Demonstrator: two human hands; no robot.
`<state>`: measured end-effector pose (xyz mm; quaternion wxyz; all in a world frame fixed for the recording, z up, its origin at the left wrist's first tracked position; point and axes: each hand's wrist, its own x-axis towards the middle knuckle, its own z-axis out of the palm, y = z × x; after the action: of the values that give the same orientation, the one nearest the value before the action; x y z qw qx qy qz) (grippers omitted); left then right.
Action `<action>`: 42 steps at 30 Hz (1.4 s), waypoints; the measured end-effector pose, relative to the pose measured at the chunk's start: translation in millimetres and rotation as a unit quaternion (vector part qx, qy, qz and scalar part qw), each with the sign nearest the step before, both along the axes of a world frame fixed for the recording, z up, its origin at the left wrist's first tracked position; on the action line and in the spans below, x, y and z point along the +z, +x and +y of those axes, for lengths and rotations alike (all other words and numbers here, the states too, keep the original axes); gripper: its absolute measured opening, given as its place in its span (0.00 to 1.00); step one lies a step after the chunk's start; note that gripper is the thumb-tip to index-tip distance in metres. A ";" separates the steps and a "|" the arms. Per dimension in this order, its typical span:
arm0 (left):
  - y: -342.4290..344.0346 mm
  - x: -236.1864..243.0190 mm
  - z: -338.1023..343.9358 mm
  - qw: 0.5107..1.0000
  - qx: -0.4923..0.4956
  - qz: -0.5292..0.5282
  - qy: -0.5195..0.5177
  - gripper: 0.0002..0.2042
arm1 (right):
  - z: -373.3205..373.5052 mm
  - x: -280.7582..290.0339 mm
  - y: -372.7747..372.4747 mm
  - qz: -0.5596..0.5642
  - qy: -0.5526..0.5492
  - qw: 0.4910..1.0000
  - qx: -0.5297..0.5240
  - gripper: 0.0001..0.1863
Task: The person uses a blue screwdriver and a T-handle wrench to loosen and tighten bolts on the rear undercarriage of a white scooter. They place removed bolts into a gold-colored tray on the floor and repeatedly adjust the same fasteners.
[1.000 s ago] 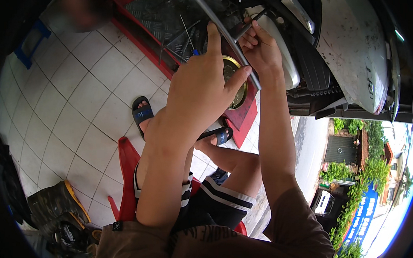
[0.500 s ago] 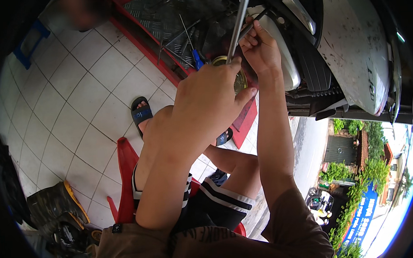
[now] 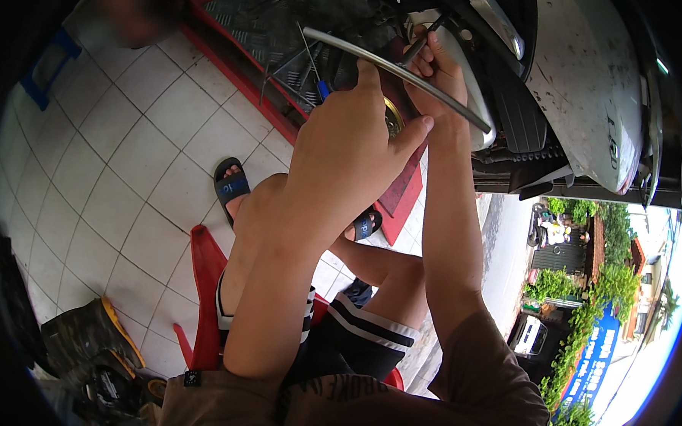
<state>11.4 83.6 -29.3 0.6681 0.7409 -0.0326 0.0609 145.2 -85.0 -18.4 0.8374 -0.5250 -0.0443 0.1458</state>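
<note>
A T-handle wrench (image 3: 446, 100) has its long metal crossbar slanting from upper left to lower right in front of my hands. My right hand (image 3: 440, 71) is closed round its dark shaft beside the motorcycle's pale rounded side cover (image 3: 480, 119). The shaft's far end is lost among dark parts. My left hand (image 3: 345, 133) is nearer, back turned up, with index finger raised to the crossbar and thumb spread away. Its other fingers are hidden. Behind it, partly covered, is a round gold-rimmed tin (image 3: 392, 118).
A red-edged work platform (image 3: 236, 80) with a dark tread plate bears a blue-handled screwdriver (image 3: 322, 90) and thin metal rods. The silver motorcycle body (image 3: 579, 88) fills the upper right. A red stool (image 3: 206, 264), boots (image 3: 95, 338) and a blue stool (image 3: 49, 70) stand on white tiles.
The wrench's crossbar has swung round from pointing steeply upward to slanting across both hands. My left index finger has straightened against it, and my right hand still grips the shaft.
</note>
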 end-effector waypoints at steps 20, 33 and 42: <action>2.9 -4.4 -4.1 0.998 -0.027 0.013 0.048 0.35 | -6.7 -14.3 10.0 0.036 0.055 0.998 -0.011 0.10; 15.8 -13.6 -12.7 0.990 -0.063 0.054 -0.117 0.20 | -3.8 -4.3 16.3 0.023 0.067 0.997 -0.005 0.09; 40.7 -9.7 -8.7 0.966 0.142 -0.123 -0.179 0.27 | 1.7 -4.3 13.1 0.031 0.052 0.998 -0.029 0.09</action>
<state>52.1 74.9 -39.0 0.7650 0.5932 0.0026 0.2507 158.3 -83.3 -22.7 0.8685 -0.4768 -0.0104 0.1351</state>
